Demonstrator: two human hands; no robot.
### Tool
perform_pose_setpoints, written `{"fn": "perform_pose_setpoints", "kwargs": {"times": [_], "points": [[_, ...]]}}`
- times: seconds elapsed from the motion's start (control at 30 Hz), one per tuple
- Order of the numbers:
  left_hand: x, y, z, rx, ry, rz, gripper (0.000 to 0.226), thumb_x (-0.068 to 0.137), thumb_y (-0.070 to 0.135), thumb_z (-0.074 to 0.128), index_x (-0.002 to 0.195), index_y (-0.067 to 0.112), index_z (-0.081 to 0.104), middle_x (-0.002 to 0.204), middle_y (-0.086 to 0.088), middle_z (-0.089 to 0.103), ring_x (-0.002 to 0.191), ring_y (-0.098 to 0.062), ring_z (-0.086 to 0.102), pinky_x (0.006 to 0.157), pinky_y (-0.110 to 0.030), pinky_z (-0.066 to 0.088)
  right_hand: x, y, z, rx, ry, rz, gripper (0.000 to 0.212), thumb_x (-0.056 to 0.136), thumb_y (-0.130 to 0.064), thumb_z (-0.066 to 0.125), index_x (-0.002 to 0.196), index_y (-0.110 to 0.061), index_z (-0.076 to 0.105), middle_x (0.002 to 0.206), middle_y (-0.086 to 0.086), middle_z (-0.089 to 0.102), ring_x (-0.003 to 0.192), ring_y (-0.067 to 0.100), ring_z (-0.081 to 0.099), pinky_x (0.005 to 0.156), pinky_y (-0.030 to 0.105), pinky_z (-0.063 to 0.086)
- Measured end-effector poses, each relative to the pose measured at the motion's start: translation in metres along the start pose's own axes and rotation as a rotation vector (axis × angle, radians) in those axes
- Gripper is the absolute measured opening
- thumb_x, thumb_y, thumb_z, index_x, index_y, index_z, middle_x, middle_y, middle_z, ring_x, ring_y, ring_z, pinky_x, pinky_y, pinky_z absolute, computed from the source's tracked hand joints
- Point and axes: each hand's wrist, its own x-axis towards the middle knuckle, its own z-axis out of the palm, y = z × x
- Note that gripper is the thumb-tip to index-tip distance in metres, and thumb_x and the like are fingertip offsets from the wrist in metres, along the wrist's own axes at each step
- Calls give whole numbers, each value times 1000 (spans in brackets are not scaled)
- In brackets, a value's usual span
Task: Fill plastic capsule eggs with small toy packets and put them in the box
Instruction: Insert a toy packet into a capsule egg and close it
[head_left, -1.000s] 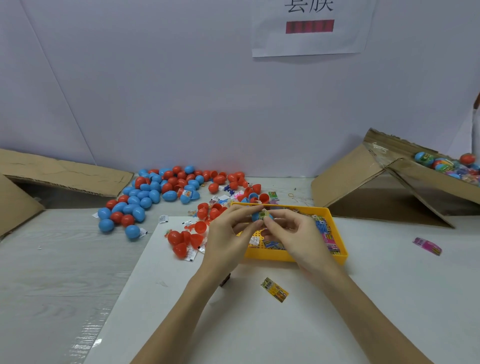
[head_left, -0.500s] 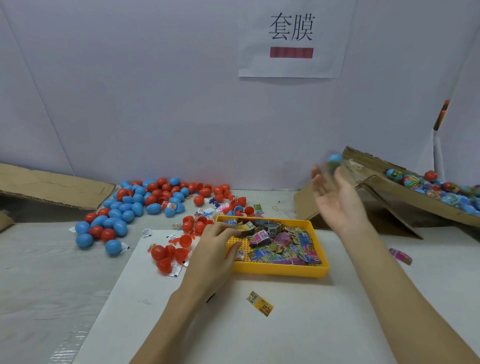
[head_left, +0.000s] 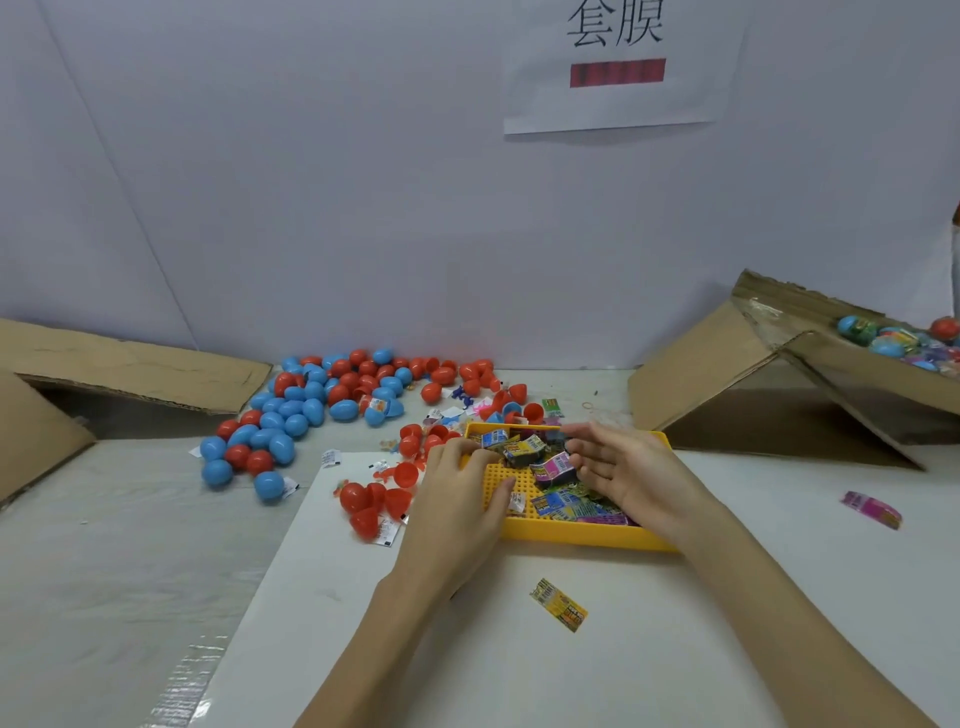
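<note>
A yellow tray (head_left: 576, 538) in front of me holds several small printed toy packets (head_left: 553, 465). My left hand (head_left: 460, 499) rests on the tray's left side, fingers bent over the rim and thumb on the mesh floor. My right hand (head_left: 631, 470) hovers over the tray's right half, fingers straight and holding nothing. A pile of blue and red capsule eggs (head_left: 311, 405) lies at the back left. Open red egg halves (head_left: 376, 501) sit left of the tray. The cardboard box (head_left: 810, 364) at the right holds several wrapped eggs (head_left: 901, 338).
One loose yellow packet (head_left: 558, 605) lies on the white sheet near me. A pink packet (head_left: 870, 509) lies at the right. Flattened cardboard (head_left: 130, 369) stands at the far left. A paper sign (head_left: 615, 62) hangs on the back wall.
Both hands held a blue egg over the tray. The right hand then swung up towards the box with the egg, and has now come back over the tray with nothing in it.
</note>
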Motion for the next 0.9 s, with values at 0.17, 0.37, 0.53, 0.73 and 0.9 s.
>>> {"fn": "perform_pose_setpoints", "kwargs": {"times": [0.17,0.37,0.53,0.73,0.9], "points": [[3,4,-6,-29,-31,-52,48,100,44,59,144,26,51,137,8,51,129,-9,39,101,-19,32,-1,-1,-1,-59,-24,-32,31,106,-21,54,104,-3,80,83,11,72,69,15,70,58,21,57],[42,-10,-22,-268,16,-256,36,102,31,59,136,18,56,129,1,61,113,-12,58,97,-34,53,-3,-1,0,-100,-54,-42,30,105,-26,57,104,-7,81,78,10,70,63,15,67,54,21,56],[99,-71,-35,242,-80,-314,37,106,22,43,141,17,56,137,-14,52,125,-32,47,105,-43,41,-4,-2,1,-98,-67,-53,31,105,-26,57,105,-6,80,77,11,70,63,16,67,53,22,55],[116,-126,-27,511,-106,-355,36,108,35,36,137,21,54,138,-13,51,127,-33,46,104,-45,39,-3,-1,1,-116,-77,-60,29,102,-29,61,105,-7,80,76,10,69,61,16,65,51,21,53],[125,-140,-21,510,-202,-383,44,103,23,44,147,27,45,148,-9,46,137,-31,42,115,-52,28,0,1,0,-130,-84,-55,29,103,-26,59,105,-6,80,77,11,69,61,16,64,51,22,53]]}}
